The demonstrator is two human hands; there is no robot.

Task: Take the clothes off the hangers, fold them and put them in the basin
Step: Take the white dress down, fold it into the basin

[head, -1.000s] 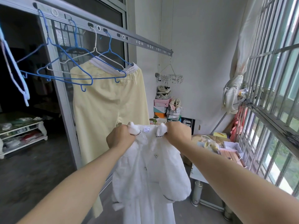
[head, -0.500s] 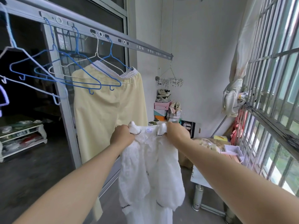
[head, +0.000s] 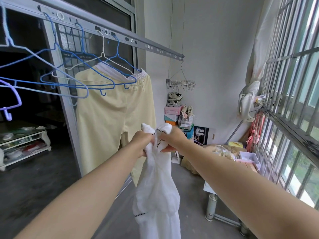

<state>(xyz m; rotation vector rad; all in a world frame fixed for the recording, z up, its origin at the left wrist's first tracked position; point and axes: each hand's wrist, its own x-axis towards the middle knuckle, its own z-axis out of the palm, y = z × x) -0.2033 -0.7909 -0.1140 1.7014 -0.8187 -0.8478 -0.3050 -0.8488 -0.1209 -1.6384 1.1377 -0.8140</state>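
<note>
A white garment (head: 156, 185) with dark stitched trim hangs folded lengthwise in front of me. My left hand (head: 142, 141) and my right hand (head: 170, 138) grip its top, close together, each round one shoulder. Behind them pale yellow trousers (head: 110, 116) hang by the waistband from a blue hanger (head: 120, 66) on the grey drying rail (head: 107, 34). Several bare blue and white hangers (head: 57, 75) hang further left on the same rail. No basin is in view.
A barred window (head: 291, 107) runs along the right. Stacked shoe boxes with shoes (head: 179, 114) and a clip hanger (head: 181, 83) stand at the far wall. A low table (head: 214, 188) holds bags and boxes at the right. A dark doorway (head: 25, 135) opens left.
My hands have come together, bringing the two shoulders of the white garment side by side, so it now hangs narrow and folded in half. The view has tilted down slightly.
</note>
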